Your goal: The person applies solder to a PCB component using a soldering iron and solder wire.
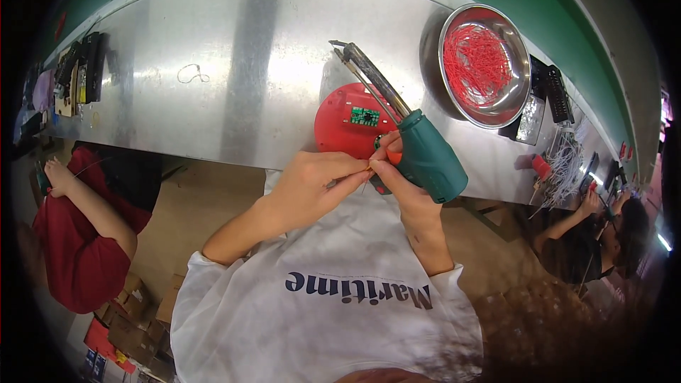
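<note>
Near the table's front edge, the fingertips of both my hands meet, closed together. My left hand (308, 183) pinches something small and yellowish, too tiny to make out. My right hand (415, 202) is wrapped partly around a green soldering gun (434, 159), and its thumb and finger also meet at the small piece. The gun's long dark barrel and thin feed tube point up and to the left, over a round red plate (330, 120). On that plate lies a small green circuit board (364, 115). My right fingers are partly hidden behind the gun.
A steel bowl (447, 81) of red wires stands at the back right. Beyond it are dark parts and a bundle of white wires (564, 170). A rubber-band-like loop (191, 74) lies left on the metal table (163, 106). People sit at both sides; cartons (135, 333) stand on the floor.
</note>
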{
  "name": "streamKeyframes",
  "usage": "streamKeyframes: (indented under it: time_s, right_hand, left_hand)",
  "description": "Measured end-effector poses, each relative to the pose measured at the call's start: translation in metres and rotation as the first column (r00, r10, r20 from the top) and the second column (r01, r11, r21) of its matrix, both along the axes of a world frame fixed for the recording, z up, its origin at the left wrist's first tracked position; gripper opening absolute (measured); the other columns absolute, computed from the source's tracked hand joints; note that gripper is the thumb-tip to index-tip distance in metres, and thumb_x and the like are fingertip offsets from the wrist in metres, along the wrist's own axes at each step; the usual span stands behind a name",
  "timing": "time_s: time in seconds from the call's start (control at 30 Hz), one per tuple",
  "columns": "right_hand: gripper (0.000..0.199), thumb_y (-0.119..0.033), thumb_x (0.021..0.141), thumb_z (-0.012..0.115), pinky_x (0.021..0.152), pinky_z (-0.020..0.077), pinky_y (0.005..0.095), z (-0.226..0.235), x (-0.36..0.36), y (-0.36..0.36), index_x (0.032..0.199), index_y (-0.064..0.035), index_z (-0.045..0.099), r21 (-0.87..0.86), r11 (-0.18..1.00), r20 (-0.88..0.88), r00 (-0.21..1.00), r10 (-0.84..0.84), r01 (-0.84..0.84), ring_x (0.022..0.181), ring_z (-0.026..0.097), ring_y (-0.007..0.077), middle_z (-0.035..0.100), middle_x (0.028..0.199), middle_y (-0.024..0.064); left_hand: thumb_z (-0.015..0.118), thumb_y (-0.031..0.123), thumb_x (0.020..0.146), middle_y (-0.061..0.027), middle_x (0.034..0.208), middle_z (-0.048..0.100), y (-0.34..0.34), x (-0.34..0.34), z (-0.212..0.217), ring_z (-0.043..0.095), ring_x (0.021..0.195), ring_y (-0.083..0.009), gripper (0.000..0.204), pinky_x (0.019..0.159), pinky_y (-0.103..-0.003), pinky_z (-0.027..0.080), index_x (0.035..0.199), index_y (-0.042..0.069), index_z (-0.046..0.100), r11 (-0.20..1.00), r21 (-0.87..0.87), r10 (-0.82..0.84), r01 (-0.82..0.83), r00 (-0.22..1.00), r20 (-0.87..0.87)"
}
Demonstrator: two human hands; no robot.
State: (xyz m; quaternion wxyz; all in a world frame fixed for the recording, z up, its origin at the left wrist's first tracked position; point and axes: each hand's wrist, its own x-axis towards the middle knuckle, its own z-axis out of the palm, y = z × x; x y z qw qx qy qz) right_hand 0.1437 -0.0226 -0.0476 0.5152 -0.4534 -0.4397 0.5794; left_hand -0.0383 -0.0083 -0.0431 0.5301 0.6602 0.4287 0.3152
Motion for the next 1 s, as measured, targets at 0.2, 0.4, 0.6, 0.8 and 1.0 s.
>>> streamKeyframes:
  time_s: [0.2, 0.4, 0.6, 0.8, 1.0]
  right_hand:
    - [0.031, 0.014, 0.078, 0.067, 0.077, 0.052, 0.0297, -0.008, 0.001, 0.003, 0.103, -0.0003, 0.055, -0.11, 0.992, -0.072, 0.995, -0.073, 0.064, 0.085, 0.063, 0.0162, 0.059, 0.105, 0.0117]
    - [0.029, 0.012, 0.08, 0.068, 0.075, 0.0524, 0.0287, -0.009, -0.002, 0.003, 0.102, -0.0008, 0.056, -0.117, 0.991, -0.147, 0.986, -0.083, 0.066, 0.085, 0.063, 0.0141, 0.059, 0.104, 0.0108]
    - [0.031, 0.013, 0.078, 0.068, 0.075, 0.0528, 0.0298, -0.014, 0.001, 0.004, 0.103, -0.0008, 0.057, -0.146, 0.986, -0.207, 0.972, -0.107, 0.078, 0.084, 0.063, 0.0152, 0.059, 0.105, 0.0118]
    - [0.029, 0.01, 0.08, 0.064, 0.075, 0.0495, 0.0304, -0.011, 0.002, 0.003, 0.104, -0.0017, 0.055, -0.241, 0.969, -0.259, 0.958, -0.122, 0.058, 0.083, 0.06, 0.017, 0.056, 0.109, 0.0129]
    - [0.024, 0.007, 0.082, 0.066, 0.071, 0.0491, 0.0269, -0.009, 0.0, 0.001, 0.103, -0.0009, 0.058, -0.317, 0.943, -0.221, 0.959, -0.175, 0.1, 0.082, 0.061, 0.0139, 0.059, 0.108, 0.011]
  left_hand:
    - [0.068, 0.002, 0.088, -0.0118, 0.086, 0.072, -0.007, 0.0, -0.007, 0.067, 0.067, -0.0166, 0.014, 0.057, -0.026, 0.051, 0.101, -0.001, 0.071, 0.967, -0.238, 0.121, -0.09, 0.985, 0.123]
    - [0.069, 0.001, 0.086, -0.0103, 0.09, 0.071, -0.009, 0.006, -0.007, 0.065, 0.063, -0.0137, 0.015, 0.055, -0.025, 0.05, 0.101, -0.001, 0.07, 0.965, -0.223, 0.183, -0.138, 0.964, 0.196]
    - [0.07, 0.0, 0.085, -0.0068, 0.087, 0.072, -0.003, 0.009, -0.006, 0.063, 0.067, -0.0077, 0.013, 0.055, -0.021, 0.046, 0.098, 0.0, 0.071, 0.995, -0.051, 0.087, -0.085, 0.996, 0.036]
    - [0.068, 0.001, 0.087, -0.0056, 0.082, 0.073, -0.004, 0.011, -0.008, 0.063, 0.065, -0.0069, 0.009, 0.053, -0.02, 0.044, 0.096, -0.001, 0.072, 0.972, -0.178, 0.18, -0.151, 0.971, 0.157]
    - [0.068, 0.001, 0.088, -0.0093, 0.083, 0.07, -0.001, 0.011, 0.002, 0.063, 0.066, -0.0097, 0.011, 0.057, -0.022, 0.048, 0.097, -0.003, 0.07, 0.971, -0.202, 0.151, -0.13, 0.985, 0.089]
